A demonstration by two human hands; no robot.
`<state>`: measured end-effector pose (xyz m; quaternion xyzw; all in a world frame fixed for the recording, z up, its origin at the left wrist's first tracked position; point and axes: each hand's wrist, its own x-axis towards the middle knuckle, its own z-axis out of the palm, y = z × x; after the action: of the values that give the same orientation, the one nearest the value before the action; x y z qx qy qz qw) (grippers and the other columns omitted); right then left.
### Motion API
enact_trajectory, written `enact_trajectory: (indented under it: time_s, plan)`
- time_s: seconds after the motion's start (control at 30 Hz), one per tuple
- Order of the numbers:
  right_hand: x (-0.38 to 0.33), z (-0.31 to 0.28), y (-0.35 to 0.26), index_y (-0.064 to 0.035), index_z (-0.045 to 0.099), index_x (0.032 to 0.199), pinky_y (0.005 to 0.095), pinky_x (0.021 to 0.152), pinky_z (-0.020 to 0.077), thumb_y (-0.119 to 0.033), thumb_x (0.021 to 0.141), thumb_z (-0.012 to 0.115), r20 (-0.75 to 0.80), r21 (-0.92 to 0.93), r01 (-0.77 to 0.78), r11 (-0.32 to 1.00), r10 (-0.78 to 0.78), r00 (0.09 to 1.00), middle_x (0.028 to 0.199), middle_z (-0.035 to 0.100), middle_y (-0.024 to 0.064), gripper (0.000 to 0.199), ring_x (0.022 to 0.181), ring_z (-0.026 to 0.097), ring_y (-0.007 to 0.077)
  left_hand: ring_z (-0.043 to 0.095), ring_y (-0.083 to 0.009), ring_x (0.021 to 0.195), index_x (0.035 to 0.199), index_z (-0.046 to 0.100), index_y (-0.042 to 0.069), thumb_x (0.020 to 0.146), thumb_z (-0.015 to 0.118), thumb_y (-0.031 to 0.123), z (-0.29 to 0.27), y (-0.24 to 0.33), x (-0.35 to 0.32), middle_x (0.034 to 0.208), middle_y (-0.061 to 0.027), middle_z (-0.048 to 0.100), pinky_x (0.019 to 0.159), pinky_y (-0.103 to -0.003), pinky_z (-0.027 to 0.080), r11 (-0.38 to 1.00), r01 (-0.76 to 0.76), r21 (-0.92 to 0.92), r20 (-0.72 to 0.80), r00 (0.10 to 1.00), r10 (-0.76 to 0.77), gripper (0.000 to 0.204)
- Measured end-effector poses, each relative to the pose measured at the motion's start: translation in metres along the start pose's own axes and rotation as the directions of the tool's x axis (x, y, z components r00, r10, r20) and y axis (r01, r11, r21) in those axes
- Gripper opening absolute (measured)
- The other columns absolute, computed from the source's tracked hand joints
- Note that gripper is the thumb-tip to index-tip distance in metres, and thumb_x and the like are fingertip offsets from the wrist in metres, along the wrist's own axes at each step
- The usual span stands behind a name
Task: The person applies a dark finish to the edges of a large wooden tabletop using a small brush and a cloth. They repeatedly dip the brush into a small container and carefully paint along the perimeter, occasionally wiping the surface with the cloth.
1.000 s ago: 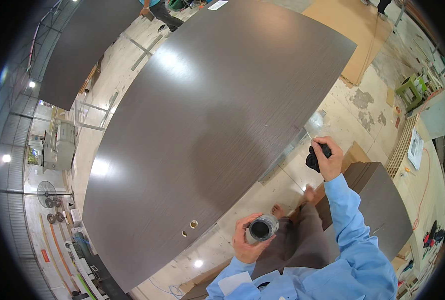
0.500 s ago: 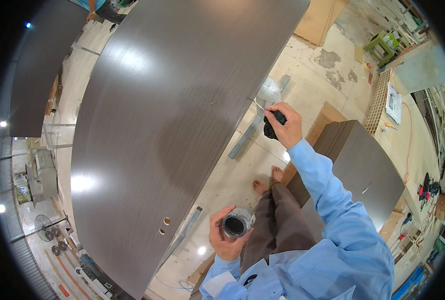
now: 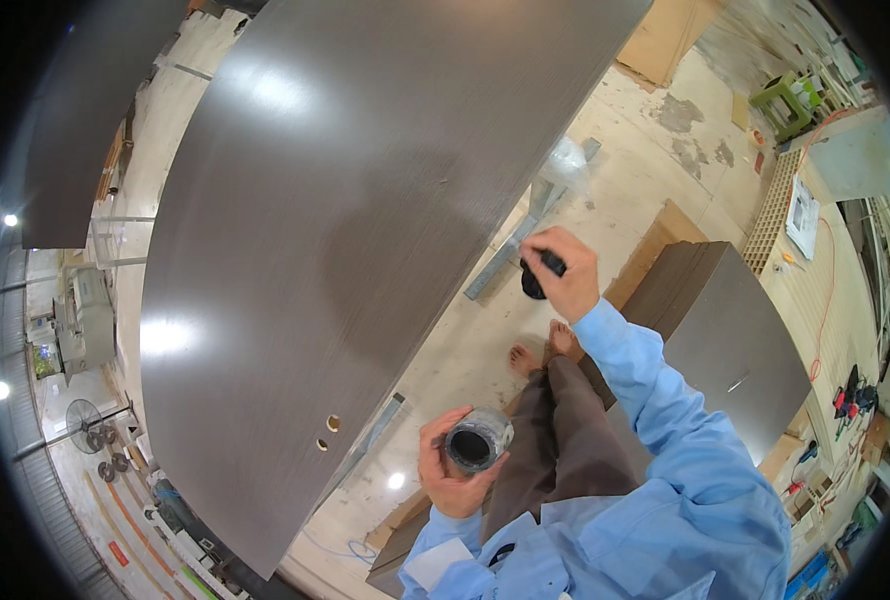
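Observation:
A wide dark grey-brown panel with fine wood grain [image 3: 265, 250] lies in front of me, with two small holes [image 3: 333, 424] near its near end. My left hand [image 3: 439, 468] is wrapped round a smeared clear jar [image 3: 492, 432] of dark liquid, its mouth tilted toward me. My right hand [image 3: 573, 272] is closed, clutching a crumpled black rag [image 3: 532, 284] just off the panel's right edge. Its fingertips are pinched together; the thin stick seen earlier cannot be made out there now.
A stack of dark panels [image 3: 735, 330] stands at my right. Under the big panel are metal bars [image 3: 505, 255]. Farther right are a green stool [image 3: 783, 105] and a bench with papers [image 3: 803, 215]. Another dark panel [image 3: 75, 130] and a fan [image 3: 85, 425] are at left.
My right hand has drawn back from the panel's edge, and the thin stick no longer shows. My left hand keeps the jar in place. The view has shifted slightly.

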<state>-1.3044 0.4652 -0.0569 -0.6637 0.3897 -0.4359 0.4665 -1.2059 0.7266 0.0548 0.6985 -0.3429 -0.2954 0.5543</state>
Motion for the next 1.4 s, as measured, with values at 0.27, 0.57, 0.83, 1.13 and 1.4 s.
enact_trajectory:
  time_s: [0.27,0.57,0.83,1.13,1.4]
  plan:
    - [-0.024,0.006,-0.013,-0.0019,0.076,0.100,0.0363,0.072,0.0553,0.005,0.086,0.078,0.170,0.037,0.040,0.999,-0.046,0.984,0.087,0.070,0.0116,0.016,0.080,0.069,0.0257,0.063,-0.0318,0.129,0.134,0.056,0.003,0.069,0.098,0.008,0.004,0.005,-0.010,0.135,-0.0189,0.064,0.109,-0.044,0.053,0.999,0.033,0.040,-0.018,0.999,-0.032,0.078]
    - [-0.043,0.024,-0.019,-0.0099,0.075,0.101,0.0394,0.081,0.0568,0.003,0.076,0.079,0.306,0.041,0.058,0.997,-0.068,0.949,0.094,0.072,0.0090,0.029,0.093,0.070,0.0306,0.062,-0.0337,0.130,0.135,0.054,0.001,0.072,0.099,0.015,0.010,0.002,-0.026,0.136,-0.0221,0.063,0.111,-0.047,0.051,1.000,0.029,-0.002,-0.069,0.997,-0.029,0.079]
    - [-0.062,0.046,-0.019,-0.0101,0.074,0.100,0.0377,0.077,0.0557,0.004,0.074,0.080,0.244,-0.007,0.087,0.996,-0.083,0.966,0.088,0.069,0.0088,0.030,0.084,0.070,0.0299,0.063,-0.0335,0.129,0.136,0.054,0.002,0.071,0.098,0.012,-0.015,-0.004,-0.028,0.136,-0.0216,0.062,0.109,-0.046,0.053,0.999,-0.008,0.032,-0.084,0.996,0.011,0.080]
    - [-0.095,0.067,-0.031,-0.0117,0.075,0.101,0.0396,0.076,0.0559,0.003,0.071,0.080,0.083,-0.036,-0.001,0.999,0.004,0.997,0.090,0.069,0.0066,0.034,0.088,0.069,0.0310,0.064,-0.0312,0.125,0.135,0.057,0.002,0.070,0.098,0.007,-0.079,-0.023,-0.057,0.135,-0.0177,0.063,0.106,-0.044,0.056,0.999,0.007,0.032,-0.046,0.999,-0.006,0.076]
    - [-0.118,0.087,-0.054,-0.0086,0.076,0.098,0.0368,0.077,0.0564,0.002,0.076,0.080,0.224,0.013,0.135,0.991,-0.134,0.965,0.090,0.072,0.0085,0.025,0.087,0.071,0.0299,0.062,-0.0305,0.130,0.135,0.056,0.004,0.069,0.100,0.011,-0.112,-0.037,-0.074,0.137,-0.0185,0.064,0.111,-0.045,0.051,1.000,0.025,-0.011,-0.011,1.000,-0.025,0.080]
